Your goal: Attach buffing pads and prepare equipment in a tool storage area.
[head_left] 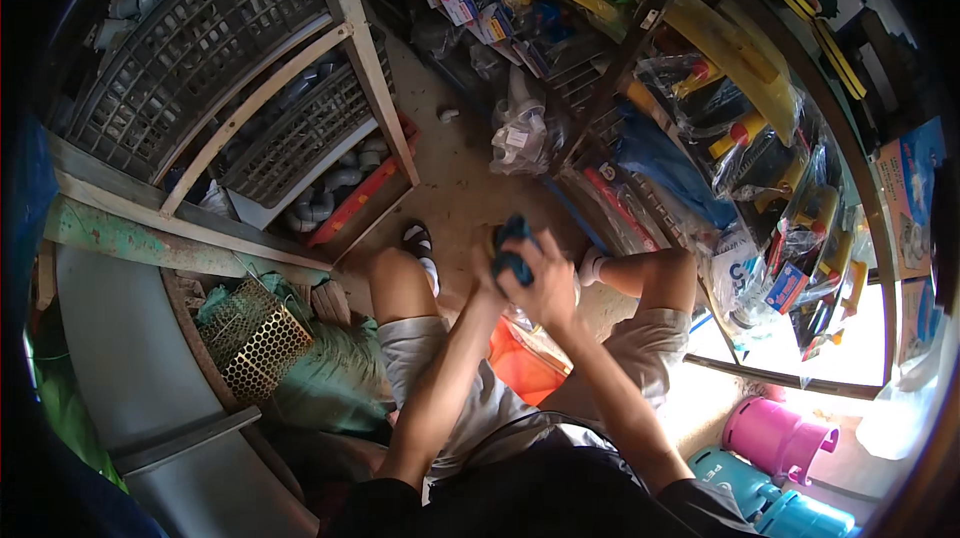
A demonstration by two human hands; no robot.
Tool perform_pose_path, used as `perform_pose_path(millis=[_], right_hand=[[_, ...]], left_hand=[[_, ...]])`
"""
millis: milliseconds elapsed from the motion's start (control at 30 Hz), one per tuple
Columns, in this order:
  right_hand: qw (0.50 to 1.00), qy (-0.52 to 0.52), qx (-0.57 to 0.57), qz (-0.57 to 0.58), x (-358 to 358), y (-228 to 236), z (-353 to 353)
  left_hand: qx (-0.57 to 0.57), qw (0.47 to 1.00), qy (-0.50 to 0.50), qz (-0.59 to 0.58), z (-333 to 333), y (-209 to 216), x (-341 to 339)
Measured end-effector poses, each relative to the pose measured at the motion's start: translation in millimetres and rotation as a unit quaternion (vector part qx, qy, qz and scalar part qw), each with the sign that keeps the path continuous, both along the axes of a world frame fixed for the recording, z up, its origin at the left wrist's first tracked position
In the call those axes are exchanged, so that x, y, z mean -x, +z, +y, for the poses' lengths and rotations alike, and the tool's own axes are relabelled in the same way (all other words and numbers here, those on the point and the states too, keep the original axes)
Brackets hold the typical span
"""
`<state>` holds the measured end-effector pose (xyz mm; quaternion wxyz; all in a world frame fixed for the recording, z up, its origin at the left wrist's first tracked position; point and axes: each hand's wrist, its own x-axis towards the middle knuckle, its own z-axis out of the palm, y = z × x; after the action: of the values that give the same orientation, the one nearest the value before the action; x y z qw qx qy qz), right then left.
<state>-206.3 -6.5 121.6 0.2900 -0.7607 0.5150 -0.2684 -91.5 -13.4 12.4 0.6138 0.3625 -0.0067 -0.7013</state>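
Both my hands are close together in front of me, between my knees, at a dark teal object (515,246) that is blurred; its kind does not show. The fingers of my right hand (545,283) are bent around its right side. On the other side my left hand (484,276) is closed and pressed up against it, with its fingers smeared and mostly hidden. Beneath the hands, between my thighs, lies an orange sheet or bag (522,366). Something pale and shiny shows just under my right hand, too unclear to name.
On the left stands a wooden rack with dark plastic crates (205,48) and a red bin (358,196) of grey pipe fittings. Shelves of plastic-wrapped goods (765,138) line the right. A pink gas cylinder (768,438) and teal cylinders (735,478) stand lower right; a perforated metal sheet (262,338) is lower left.
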Motion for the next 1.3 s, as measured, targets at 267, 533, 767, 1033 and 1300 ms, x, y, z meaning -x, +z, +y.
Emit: perform_pose_path(millis=[267, 533, 767, 1033, 1300], right_hand=[[0.962, -0.221, 0.063, -0.148, 13.1, -37.7, -9.0], [0.957, -0.221, 0.007, -0.189, 49.3, -42.2, -30.3], [0.903, -0.189, -0.153, -0.355, 100.9, -26.6, -31.1], [0.987, -0.064, -0.032, -0.147, 81.3, -3.2, -6.4], [0.983, -0.120, -0.037, -0.135, 24.5, -8.2, 31.5]], left_hand=[[-0.008, 0.993, 0.049, 0.106, -5.3, 30.8, -2.3], [-0.003, 0.990, -0.118, 0.082, 6.9, 53.2, 1.7], [0.026, 0.987, -0.158, -0.011, 3.9, 44.0, -1.9], [-0.009, 0.986, 0.034, -0.161, -6.1, 23.0, 19.9], [-0.009, 0.983, -0.131, 0.126, 0.3, 15.2, 9.1]])
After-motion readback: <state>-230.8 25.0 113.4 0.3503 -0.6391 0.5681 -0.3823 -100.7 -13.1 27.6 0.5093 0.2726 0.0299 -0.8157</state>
